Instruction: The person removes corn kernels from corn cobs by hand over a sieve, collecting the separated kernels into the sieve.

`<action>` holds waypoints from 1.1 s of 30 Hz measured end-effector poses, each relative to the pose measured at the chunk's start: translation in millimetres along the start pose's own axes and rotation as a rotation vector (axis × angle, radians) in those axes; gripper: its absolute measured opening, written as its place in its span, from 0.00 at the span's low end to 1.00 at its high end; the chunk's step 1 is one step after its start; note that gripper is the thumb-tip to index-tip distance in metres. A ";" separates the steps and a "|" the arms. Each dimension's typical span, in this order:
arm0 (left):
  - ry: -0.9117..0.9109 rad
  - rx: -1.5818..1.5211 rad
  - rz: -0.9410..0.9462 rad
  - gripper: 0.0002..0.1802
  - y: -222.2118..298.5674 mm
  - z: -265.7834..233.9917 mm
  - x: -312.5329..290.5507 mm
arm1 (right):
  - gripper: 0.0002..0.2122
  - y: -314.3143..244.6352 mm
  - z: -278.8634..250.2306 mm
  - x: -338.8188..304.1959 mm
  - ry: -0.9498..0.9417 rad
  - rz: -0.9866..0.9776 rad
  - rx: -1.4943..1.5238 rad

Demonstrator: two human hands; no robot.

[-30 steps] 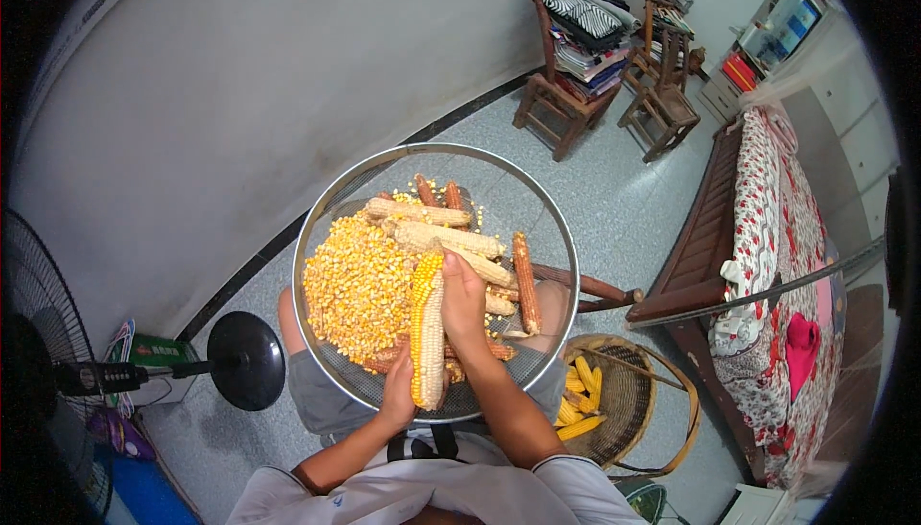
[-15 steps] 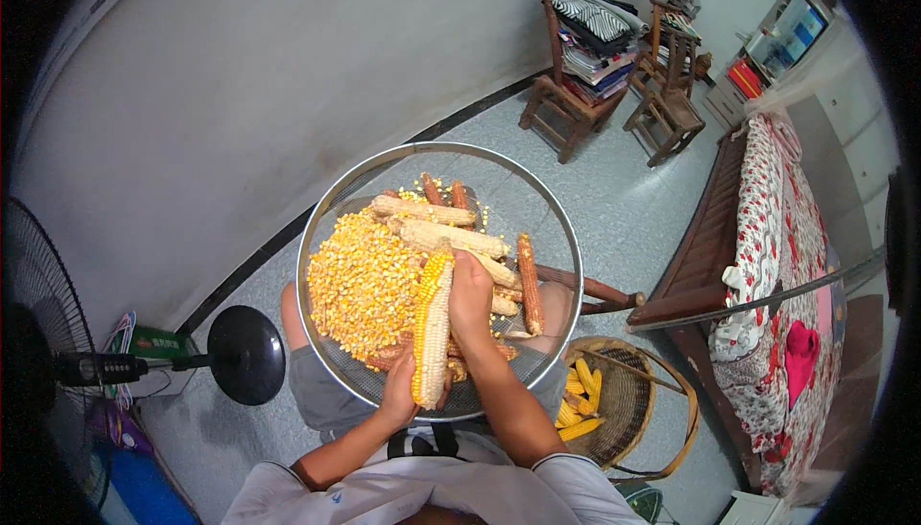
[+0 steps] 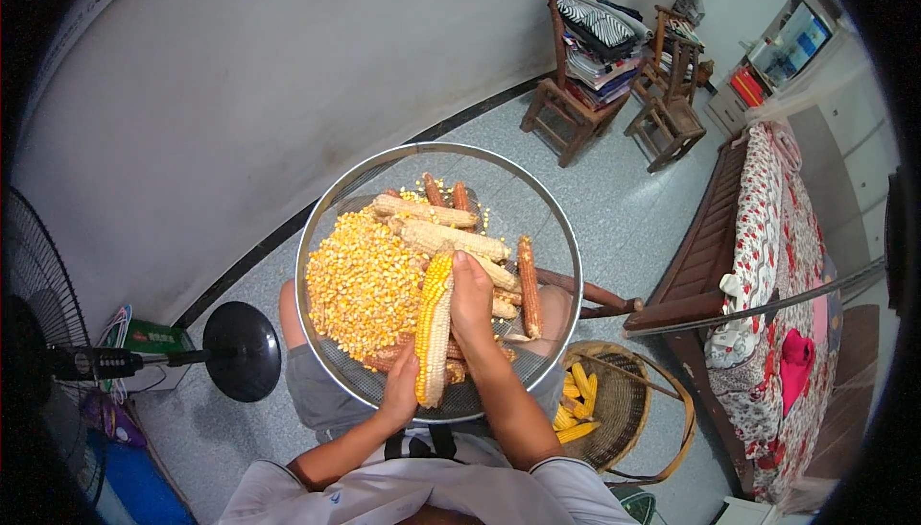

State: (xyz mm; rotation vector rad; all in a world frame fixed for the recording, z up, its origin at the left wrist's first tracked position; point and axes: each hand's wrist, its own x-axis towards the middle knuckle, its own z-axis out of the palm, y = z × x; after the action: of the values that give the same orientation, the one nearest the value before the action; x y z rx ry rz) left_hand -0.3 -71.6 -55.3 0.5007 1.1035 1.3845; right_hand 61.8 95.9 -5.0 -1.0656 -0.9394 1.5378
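Note:
An ear of corn (image 3: 436,328), partly stripped of its yellow kernels, stands lengthwise between my hands over a round mesh sieve (image 3: 315,201) on my lap. My left hand (image 3: 401,386) grips its lower end from the left. Along the upper right side my right hand (image 3: 470,302) is closed on the ear, thumb near the top. A heap of loose yellow kernels (image 3: 360,275) fills the sieve's left part. Pale bare cobs (image 3: 446,235) and several reddish cobs, one being a reddish cob (image 3: 529,285) near the right rim, lie beyond and beside my hands.
At my right a wicker basket (image 3: 628,419) holds several yellow ears of corn (image 3: 578,395). To the left stands a fan with a round black base (image 3: 242,352). A bed (image 3: 758,333) is on the far right; wooden chairs (image 3: 566,122) carry piled cloth and papers beyond.
The ear has shifted very slightly down and to the right in my grip, and my right thumb sits a little differently. The view has tilted slightly.

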 end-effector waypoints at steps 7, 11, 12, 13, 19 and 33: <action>-0.027 -0.075 0.010 0.28 -7.6 -5.3 0.5 | 0.14 -5.1 0.0 -2.7 0.005 0.042 0.059; -0.025 -0.124 -0.009 0.27 -10.2 -5.9 0.9 | 0.15 -13.0 3.0 -7.0 -0.051 0.079 0.311; -0.025 -0.125 -0.010 0.27 -2.9 1.3 1.2 | 0.15 -15.7 2.6 -8.4 -0.105 0.120 0.338; -0.035 -0.124 -0.016 0.25 12.9 14.8 1.9 | 0.15 -17.8 1.2 -8.8 -0.156 0.158 0.365; -0.142 -0.312 -0.142 0.22 39.2 19.9 -5.6 | 0.19 -26.3 -5.0 -3.5 -0.363 0.432 0.652; -0.192 -0.319 -0.197 0.27 47.1 21.5 -6.5 | 0.19 -28.8 -1.8 -3.2 -0.302 0.414 0.642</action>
State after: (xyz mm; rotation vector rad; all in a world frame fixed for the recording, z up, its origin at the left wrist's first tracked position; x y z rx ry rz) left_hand -5.6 -62.1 -4.3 0.2781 0.7374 1.2795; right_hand 72.3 98.5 22.0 -0.5856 -0.3588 2.1892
